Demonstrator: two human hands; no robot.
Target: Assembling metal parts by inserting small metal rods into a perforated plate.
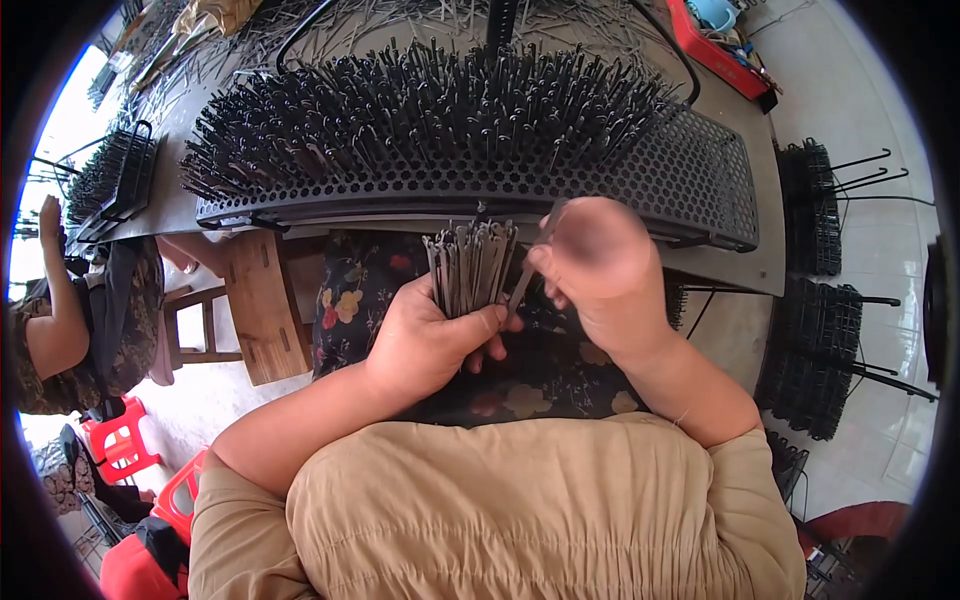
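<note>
Head view: L hand [425, 335] closed round an upright bundle of thin metal strips [468, 265], loops/hooks at top ends, thumb across front. R hand [605, 250] raised just beside it, partly blurred, pinching a single flat strip [522, 285] betw. thumb & fingers; strip tilted, lower end by L fingertips. Contact w/ bundle: can't tell. Both items held above floral cloth [530, 400] on lap, near side of table.

Table [765, 240]: black perforated rack [715, 170], densely filled w/ upright dark pieces [430, 120]; R end holes unfilled. Loose strips [370, 25] scattered behind rack. Red tray [715, 45] at far R corner, blue bowl [712, 14] inside.

L side: co-worker's arm [55, 340], wooden stool [265, 305], red plastic stool [122, 440]. R side: addt'l dark racks [812, 205] near table.
</note>
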